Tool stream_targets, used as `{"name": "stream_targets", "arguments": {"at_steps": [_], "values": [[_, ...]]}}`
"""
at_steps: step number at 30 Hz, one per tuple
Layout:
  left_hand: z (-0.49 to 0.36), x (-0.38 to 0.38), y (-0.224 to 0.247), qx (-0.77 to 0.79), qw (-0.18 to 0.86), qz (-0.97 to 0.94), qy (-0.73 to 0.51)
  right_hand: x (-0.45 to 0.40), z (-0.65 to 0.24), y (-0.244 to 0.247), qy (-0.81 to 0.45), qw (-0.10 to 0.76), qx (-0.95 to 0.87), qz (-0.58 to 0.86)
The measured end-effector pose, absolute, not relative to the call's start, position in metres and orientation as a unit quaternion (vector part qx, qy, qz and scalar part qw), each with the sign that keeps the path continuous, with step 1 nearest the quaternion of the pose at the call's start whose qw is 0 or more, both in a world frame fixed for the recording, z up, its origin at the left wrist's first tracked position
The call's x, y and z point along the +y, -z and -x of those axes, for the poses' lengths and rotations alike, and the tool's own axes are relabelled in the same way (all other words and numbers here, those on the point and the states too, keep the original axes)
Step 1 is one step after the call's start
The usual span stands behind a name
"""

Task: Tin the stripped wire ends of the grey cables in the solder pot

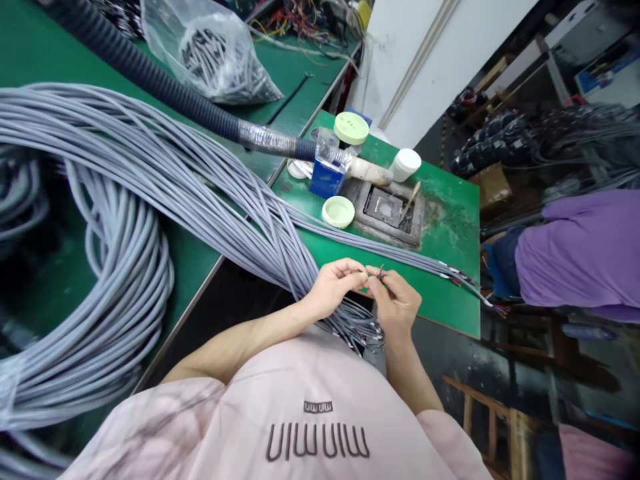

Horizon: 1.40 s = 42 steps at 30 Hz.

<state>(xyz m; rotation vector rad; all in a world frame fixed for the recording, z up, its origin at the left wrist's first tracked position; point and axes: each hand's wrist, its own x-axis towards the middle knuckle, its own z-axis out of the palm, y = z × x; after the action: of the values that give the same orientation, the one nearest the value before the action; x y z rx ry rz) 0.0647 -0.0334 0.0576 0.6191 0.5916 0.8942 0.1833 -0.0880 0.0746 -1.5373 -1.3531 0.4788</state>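
Observation:
My left hand and my right hand meet at the near edge of the green bench, fingertips pinched close together. Between the right fingers show the thin coloured wires of a cable end. The left thumb and forefinger are closed at the same spot; what they pinch is too small to make out. Below the hands hangs a bundle of grey cable ends. Another group of grey cables lies across the bench behind the hands, its stripped ends sticking out past the right edge.
A solder pot with a stick across it sits beyond the hands. Around it stand a pale green lid, a white jar and a blue box under a black hose. Coiled grey cables cover the left. A person in purple is at right.

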Motion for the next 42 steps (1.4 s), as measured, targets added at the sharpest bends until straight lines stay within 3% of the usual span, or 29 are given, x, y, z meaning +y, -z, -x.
{"name": "stream_targets", "arguments": {"at_steps": [5, 14, 18, 22, 27, 30, 36, 42], "values": [[-0.062, -0.033, -0.063, 0.296, 0.789, -0.307, -0.442, -0.081, -0.189, -0.085, -0.138, 0.496, -0.609, 0.604], [-0.065, -0.027, -0.053, 0.298, 0.810, -0.225, -0.452, -0.048, -0.182, -0.086, -0.165, 0.495, -0.613, 0.593], [-0.058, -0.018, -0.052, 0.313, 0.782, -0.306, -0.444, -0.020, -0.185, -0.095, -0.161, 0.463, -0.638, 0.594], [-0.033, -0.007, -0.047, 0.362, 0.591, -0.541, -0.477, 0.023, -0.196, -0.101, -0.136, 0.407, -0.670, 0.605], [-0.005, 0.007, -0.022, 0.393, 0.281, -0.735, -0.476, 0.078, -0.202, -0.096, -0.132, 0.253, -0.697, 0.658], [-0.004, 0.009, -0.010, 0.363, 0.163, -0.803, -0.444, 0.098, -0.198, -0.090, -0.110, 0.154, -0.714, 0.675], [-0.006, 0.008, -0.005, 0.343, 0.098, -0.816, -0.455, 0.113, -0.188, -0.084, -0.065, 0.021, -0.714, 0.697], [-0.006, 0.009, -0.004, 0.339, 0.085, -0.809, -0.473, 0.115, -0.183, -0.081, -0.051, -0.021, -0.708, 0.704]]}}
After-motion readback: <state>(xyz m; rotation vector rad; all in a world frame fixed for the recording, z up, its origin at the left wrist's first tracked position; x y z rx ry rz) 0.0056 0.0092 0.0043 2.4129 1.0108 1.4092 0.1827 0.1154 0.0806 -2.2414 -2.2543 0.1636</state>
